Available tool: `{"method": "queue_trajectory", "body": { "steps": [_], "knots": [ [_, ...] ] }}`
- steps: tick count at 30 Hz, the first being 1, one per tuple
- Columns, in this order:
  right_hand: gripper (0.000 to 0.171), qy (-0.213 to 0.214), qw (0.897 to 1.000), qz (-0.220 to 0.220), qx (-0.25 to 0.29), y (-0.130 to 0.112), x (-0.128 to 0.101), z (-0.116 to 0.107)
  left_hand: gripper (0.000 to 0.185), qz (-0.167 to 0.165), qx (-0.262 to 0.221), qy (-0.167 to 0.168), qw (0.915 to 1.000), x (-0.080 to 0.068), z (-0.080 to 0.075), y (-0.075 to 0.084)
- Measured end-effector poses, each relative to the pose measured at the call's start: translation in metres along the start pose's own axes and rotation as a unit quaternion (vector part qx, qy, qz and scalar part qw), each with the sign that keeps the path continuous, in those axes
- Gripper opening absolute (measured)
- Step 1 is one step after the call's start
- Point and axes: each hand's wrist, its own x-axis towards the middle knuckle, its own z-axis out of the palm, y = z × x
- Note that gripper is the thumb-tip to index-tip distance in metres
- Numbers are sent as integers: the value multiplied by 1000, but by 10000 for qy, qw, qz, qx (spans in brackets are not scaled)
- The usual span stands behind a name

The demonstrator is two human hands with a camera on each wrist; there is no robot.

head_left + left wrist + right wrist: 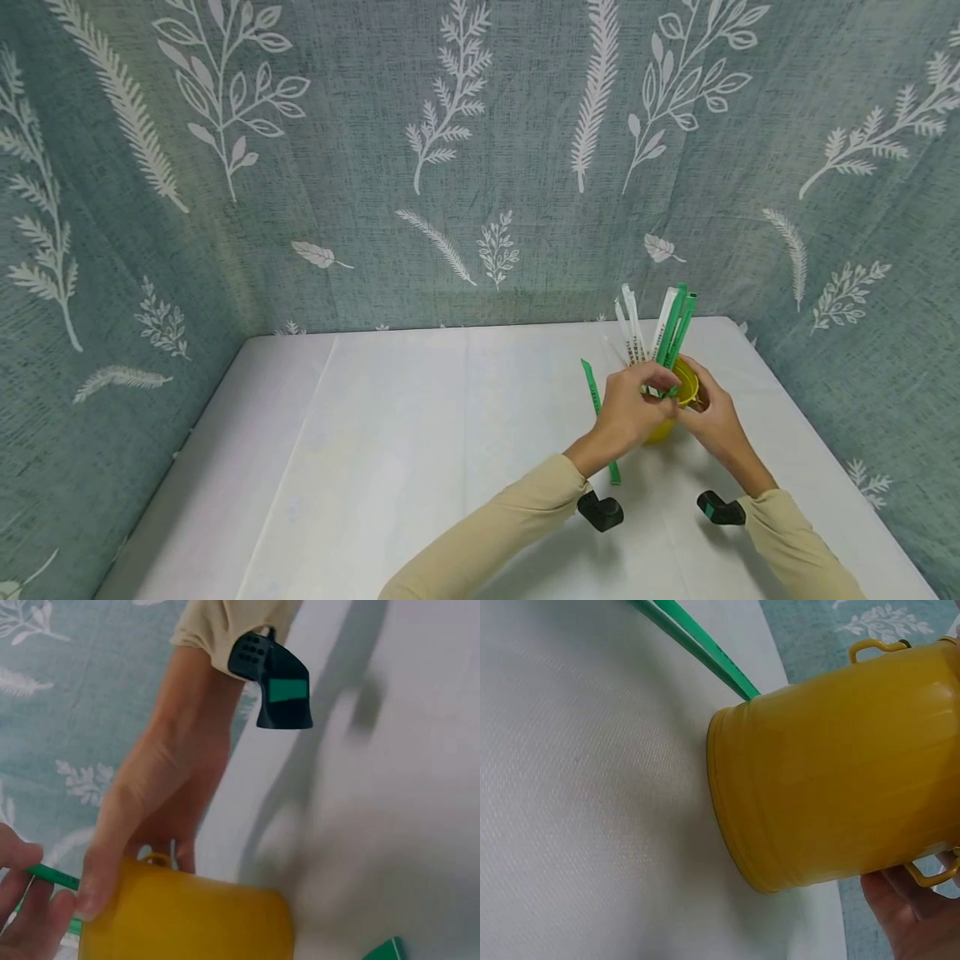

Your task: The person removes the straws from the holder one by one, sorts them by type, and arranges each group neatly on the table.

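A yellow bucket [187, 915] with small side handles stands on the table's right part, its rim [688, 383] partly hidden by the hands. My right hand [716, 421] grips it at the rim, thumb on the near side and fingers by a handle. My left hand [633, 408] is over the bucket's mouth, pinching a long, thin green strip [56, 876] between thumb and fingers. Green printed strips [678, 325] and white printed strips [633, 325] rise above the hands; their lower ends are hidden. One more green strip [591, 385] lies on the table, passing under the left wrist.
The white-covered table [375, 458] extends far to the left. Grey-green leaf-patterned cloth [465, 233] hangs behind the table and at both sides. A black wrist camera [600, 510] is on the left sleeve, another wrist camera [720, 507] on the right.
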Motion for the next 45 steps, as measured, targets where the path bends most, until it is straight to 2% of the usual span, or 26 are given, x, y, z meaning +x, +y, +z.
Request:
{"method": "queue_trajectory", "body": {
  "steps": [8, 16, 23, 27, 35, 45],
  "knots": [
    [74, -54, 9999, -145, 77, 1, 0, 0, 15, 45, 122, 140, 9998, 3, 3, -2],
    [81, -126, 9998, -26, 121, -2, 1, -1, 17, 172, 33, 297, 9994, 6, 3, -6],
    [83, -114, 9999, 99, -5, 4, 3, 1, 16, 542, -206, 585, 9966, 9, 0, -6],
    [83, -92, 9998, 168, -55, 5, 1, 1, 13, 710, -350, 839, 9933, 11, -5, 4],
    [81, 47, 9997, 243, -53, 2, -2, 0, 14, 862, -620, 1079, 9885, 7, -26, 41],
    [82, -11, 9994, 336, -113, 5, -1, 1, 23, 921, -950, 1177, 9842, 9, -39, 53]
  ]
}}
